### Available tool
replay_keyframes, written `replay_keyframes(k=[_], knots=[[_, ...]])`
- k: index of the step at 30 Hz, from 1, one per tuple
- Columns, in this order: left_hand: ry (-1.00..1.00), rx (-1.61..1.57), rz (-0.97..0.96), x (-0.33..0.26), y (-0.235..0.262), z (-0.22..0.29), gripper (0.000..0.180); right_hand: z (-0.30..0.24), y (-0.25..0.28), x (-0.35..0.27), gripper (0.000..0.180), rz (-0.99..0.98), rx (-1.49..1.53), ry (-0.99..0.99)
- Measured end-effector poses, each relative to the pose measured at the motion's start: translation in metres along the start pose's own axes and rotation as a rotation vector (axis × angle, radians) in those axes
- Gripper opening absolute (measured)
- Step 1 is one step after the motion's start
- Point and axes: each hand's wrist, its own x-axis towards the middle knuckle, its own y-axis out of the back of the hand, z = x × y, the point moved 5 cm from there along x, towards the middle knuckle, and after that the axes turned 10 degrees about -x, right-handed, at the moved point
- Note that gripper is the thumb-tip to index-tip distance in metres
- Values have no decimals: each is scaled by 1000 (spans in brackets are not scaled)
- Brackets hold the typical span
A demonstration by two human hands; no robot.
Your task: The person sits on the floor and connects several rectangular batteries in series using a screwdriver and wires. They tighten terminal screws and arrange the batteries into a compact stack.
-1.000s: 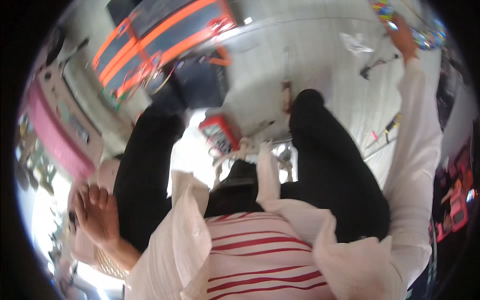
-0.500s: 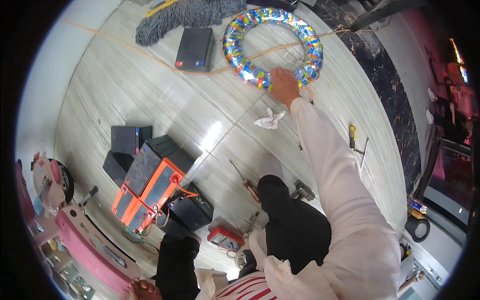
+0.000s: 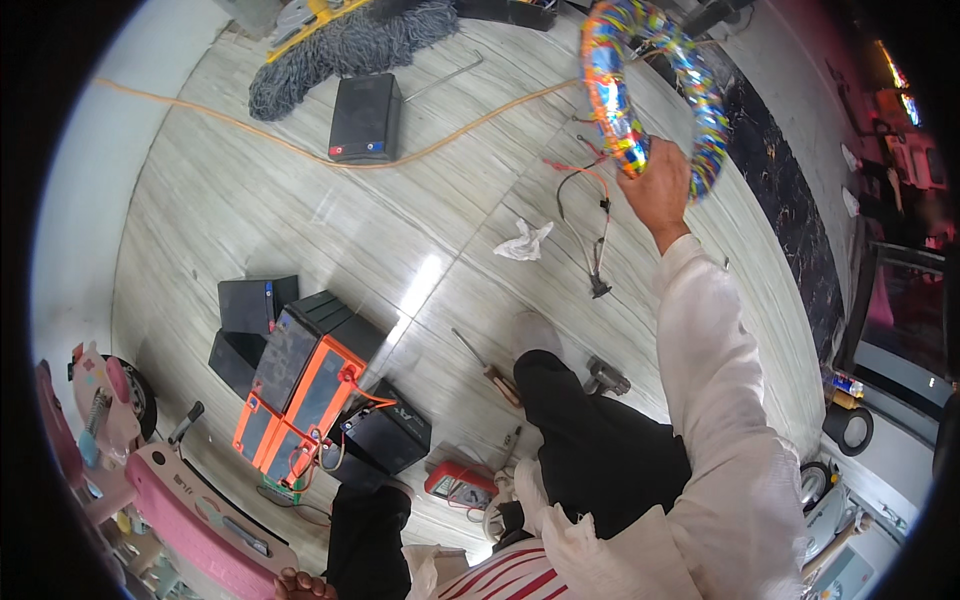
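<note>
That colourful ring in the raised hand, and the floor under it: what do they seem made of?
The ring looks wrapped in shiny multicoloured foil or plastic film, going by its glinting crinkles; its core is hidden. The floor looks like polished stone or glazed tile, with grey streaks and a bright glare.

- Ring (image 3: 650,100): wrapped in glossy multicolour foil of blue, yellow, red and green.
- Sleeve (image 3: 715,400): plain white.
- Trousers (image 3: 600,450): black.
- Batteries (image 3: 310,385): orange and black casing.
- Single battery (image 3: 365,117): black, red and blue terminals.
- Floor (image 3: 250,220): pale grey wood-grain stripes.
- Cable (image 3: 300,150): orange.
- Mop (image 3: 340,50): grey.
</note>
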Motion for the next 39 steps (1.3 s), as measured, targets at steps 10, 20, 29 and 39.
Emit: replay_keyframes(k=[10, 20, 29, 39], knots=[[26, 48, 14, 9, 3, 0, 28, 99, -92, -50, 51, -470, -420, -403], [28, 118, 53, 18, -8, -7, 25, 22, -179, -24, 57, -672, 185, -87], [5, 147, 77, 13, -4, -3, 26, -1, -155, -38, 51, -597, 42, -36], [-111, 193, 42, 6, 9, -13, 32, -28, -69, -48, 26, -226, 1260, -774]])
